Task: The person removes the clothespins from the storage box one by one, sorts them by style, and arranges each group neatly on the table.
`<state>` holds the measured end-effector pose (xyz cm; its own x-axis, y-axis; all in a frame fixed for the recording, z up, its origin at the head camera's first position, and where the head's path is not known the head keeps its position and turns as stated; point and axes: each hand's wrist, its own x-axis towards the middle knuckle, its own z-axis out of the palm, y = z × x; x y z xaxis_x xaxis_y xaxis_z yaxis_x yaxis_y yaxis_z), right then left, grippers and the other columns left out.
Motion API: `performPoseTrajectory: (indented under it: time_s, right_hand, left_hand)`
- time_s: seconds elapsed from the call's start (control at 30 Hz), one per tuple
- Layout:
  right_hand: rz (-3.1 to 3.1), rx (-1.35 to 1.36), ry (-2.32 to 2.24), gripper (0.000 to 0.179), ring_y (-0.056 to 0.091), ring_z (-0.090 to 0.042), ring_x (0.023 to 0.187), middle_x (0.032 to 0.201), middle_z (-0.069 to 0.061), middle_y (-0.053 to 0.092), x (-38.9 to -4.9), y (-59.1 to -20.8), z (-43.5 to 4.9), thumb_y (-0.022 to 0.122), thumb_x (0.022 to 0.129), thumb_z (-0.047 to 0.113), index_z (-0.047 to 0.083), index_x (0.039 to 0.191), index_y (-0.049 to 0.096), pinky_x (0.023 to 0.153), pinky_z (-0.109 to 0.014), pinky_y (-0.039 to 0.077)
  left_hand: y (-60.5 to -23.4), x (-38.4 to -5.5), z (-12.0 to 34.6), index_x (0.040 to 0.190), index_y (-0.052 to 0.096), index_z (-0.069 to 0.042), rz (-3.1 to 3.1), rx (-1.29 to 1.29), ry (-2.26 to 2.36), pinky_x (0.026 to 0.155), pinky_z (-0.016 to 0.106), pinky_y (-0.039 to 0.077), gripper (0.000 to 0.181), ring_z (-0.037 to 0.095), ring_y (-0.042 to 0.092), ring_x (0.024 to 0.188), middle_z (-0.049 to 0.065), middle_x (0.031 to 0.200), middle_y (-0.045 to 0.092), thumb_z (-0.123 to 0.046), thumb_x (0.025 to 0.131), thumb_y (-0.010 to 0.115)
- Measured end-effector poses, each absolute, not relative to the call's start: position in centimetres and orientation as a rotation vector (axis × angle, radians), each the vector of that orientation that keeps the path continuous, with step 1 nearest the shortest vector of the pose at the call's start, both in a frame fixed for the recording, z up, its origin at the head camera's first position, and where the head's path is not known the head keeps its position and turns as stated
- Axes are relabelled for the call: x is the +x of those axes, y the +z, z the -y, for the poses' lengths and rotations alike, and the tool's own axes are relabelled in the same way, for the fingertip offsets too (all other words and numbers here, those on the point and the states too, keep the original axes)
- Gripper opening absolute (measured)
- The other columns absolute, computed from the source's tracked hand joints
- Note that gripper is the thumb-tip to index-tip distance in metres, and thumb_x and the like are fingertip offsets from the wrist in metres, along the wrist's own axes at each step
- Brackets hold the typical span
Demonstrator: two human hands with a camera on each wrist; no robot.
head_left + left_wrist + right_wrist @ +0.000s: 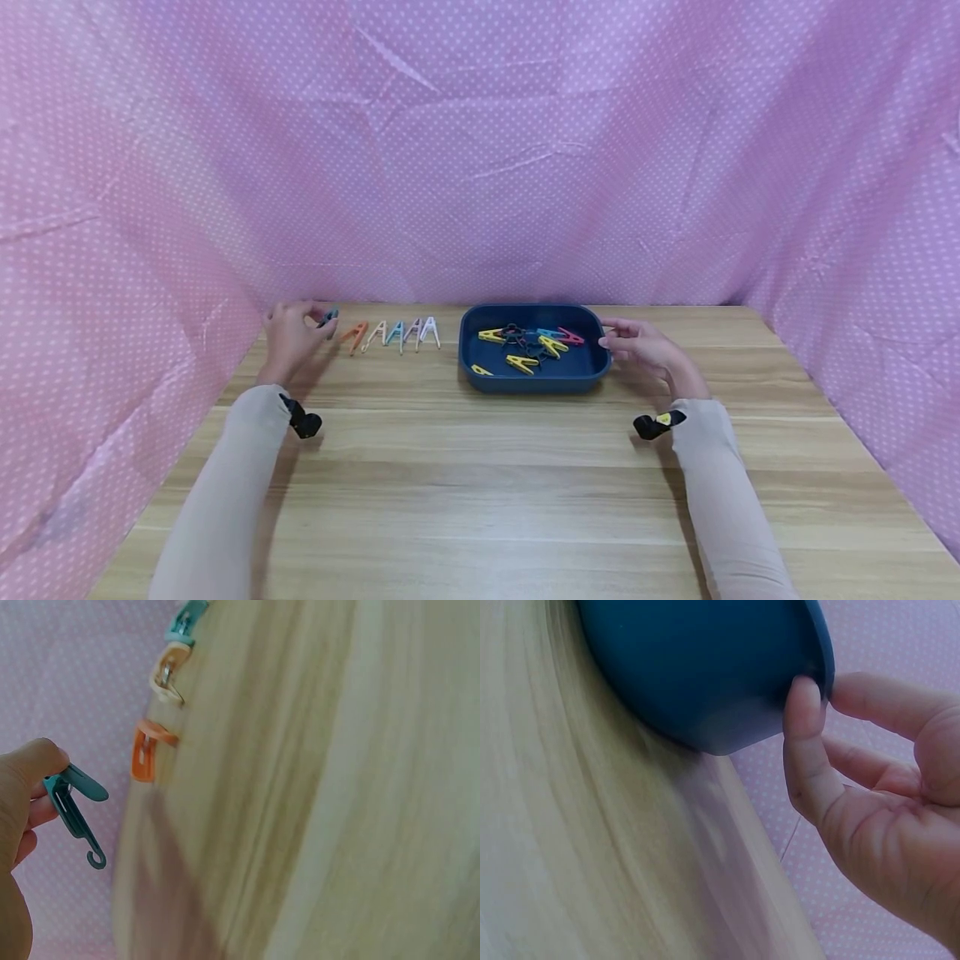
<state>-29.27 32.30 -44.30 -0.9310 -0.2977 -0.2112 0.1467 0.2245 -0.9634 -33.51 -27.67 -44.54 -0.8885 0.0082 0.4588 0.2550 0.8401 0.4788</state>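
Pinching a dark-green plastic clothespin with a hooked arm [71,814], the person's left hand [291,340] is well to the left of the dark-blue, round-cornered rectangular tray [534,386], near the back edge of the pale wood-grain tabletop [450,492]. Its grip is narrow, thumb on one side and fingers on the other, at the closed end of the clothespin, so the two spread arms point away; whether their ends touch the tabletop cannot be told. The right hand [647,350] holds the tray by its right-hand rim, the thumb inside the wall and fingers outside. Between the left hand and the tray runs a row of A-shaped clothespins: orange [359,337] farthest from the tray, then cream [382,327], light blue [398,328], pale lilac [415,327] and, nearest to it, white [430,323]. Inside the tray lie four yellow clothespins [521,364], a red clothespin [572,337], a blue clothespin [550,333] and some dark ones hard to separate against its floor. The dark-green clothespin is likely light and stiff, with smooth arms that could slip or twist, and a visible spring that should resist squeezing. A light pinch at the closed end seems the best hold, leaving the arms and hook free; the tray looks rigid, so its rim should give a secure hold.
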Motion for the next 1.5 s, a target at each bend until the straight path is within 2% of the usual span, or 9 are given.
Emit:
performPoseTrajectory:
  time_s: [0.2, 0.43, 0.53, 0.67, 1.1, 1.3, 1.5]
  right_hand:
    - [-2.092, -0.151, -1.829, 0.064, 0.065, -0.001, 0.092, 0.110, 0.008, 0.068, -29.4, -44.4, -32.2, 0.060, 0.102, 0.007, -0.005, 0.157, 0.030, 0.083, -0.018, 0.055]
    - [-2.106, -0.124, -1.810, 0.067, 0.065, 0.000, 0.095, 0.110, 0.009, 0.066, -29.3, -44.4, -32.3, 0.062, 0.101, 0.009, -0.005, 0.157, 0.028, 0.085, -0.019, 0.056]
    - [-2.118, -0.125, -1.794, 0.067, 0.063, 0.000, 0.095, 0.107, 0.008, 0.062, -29.4, -44.3, -32.3, 0.062, 0.101, 0.009, -0.004, 0.157, 0.028, 0.085, -0.019, 0.056]
    - [-2.103, -0.127, -1.806, 0.066, 0.064, 0.000, 0.095, 0.110, 0.009, 0.065, -29.4, -44.3, -32.3, 0.062, 0.101, 0.009, -0.004, 0.157, 0.029, 0.085, -0.019, 0.055]
    - [-2.079, -0.148, -1.834, 0.066, 0.067, -0.001, 0.094, 0.116, 0.008, 0.068, -29.4, -44.5, -32.4, 0.061, 0.101, 0.008, -0.006, 0.157, 0.028, 0.084, -0.020, 0.056]
    - [-2.082, -0.151, -1.838, 0.064, 0.067, -0.001, 0.096, 0.117, 0.007, 0.068, -29.5, -44.7, -32.4, 0.061, 0.101, 0.007, -0.006, 0.156, 0.030, 0.085, -0.020, 0.056]
    - [-2.095, -0.158, -1.820, 0.065, 0.066, -0.001, 0.097, 0.121, 0.006, 0.067, -29.5, -44.7, -32.5, 0.060, 0.102, 0.009, -0.006, 0.157, 0.028, 0.085, -0.020, 0.056]
  left_hand:
    - [-45.3, -33.9, 28.1, 0.093, 0.074, -0.001, 2.571, -0.194, -0.726, 0.102, 0.070, 0.025, 0.017, 0.043, 0.053, 0.112, 0.020, 0.099, 0.074, -0.017, 0.089, 0.078]
    - [-45.8, -34.1, 28.4, 0.095, 0.072, -0.002, 2.630, -0.146, -0.752, 0.106, 0.069, 0.020, 0.018, 0.044, 0.049, 0.117, 0.019, 0.097, 0.074, -0.019, 0.091, 0.076]
    - [-45.9, -34.0, 28.4, 0.094, 0.071, -0.003, 2.654, -0.133, -0.783, 0.107, 0.065, 0.019, 0.017, 0.043, 0.047, 0.116, 0.017, 0.094, 0.072, -0.020, 0.092, 0.075]
    - [-46.1, -34.0, 28.4, 0.093, 0.070, -0.003, 2.655, -0.132, -0.809, 0.108, 0.063, 0.018, 0.017, 0.042, 0.045, 0.114, 0.016, 0.093, 0.071, -0.020, 0.092, 0.074]
    - [-46.4, -34.3, 28.0, 0.108, 0.072, -0.001, 2.644, -0.157, -0.813, 0.106, 0.062, 0.016, 0.022, 0.040, 0.044, 0.107, 0.017, 0.090, 0.066, -0.015, 0.091, 0.072]
    - [-46.7, -34.6, 28.1, 0.109, 0.071, -0.002, 2.664, -0.171, -0.812, 0.105, 0.063, 0.014, 0.022, 0.040, 0.045, 0.104, 0.018, 0.091, 0.066, -0.015, 0.091, 0.073]
    - [-46.8, -34.9, 28.1, 0.109, 0.072, -0.003, 2.688, -0.163, -0.788, 0.101, 0.062, 0.016, 0.022, 0.041, 0.046, 0.102, 0.018, 0.092, 0.067, -0.016, 0.092, 0.073]
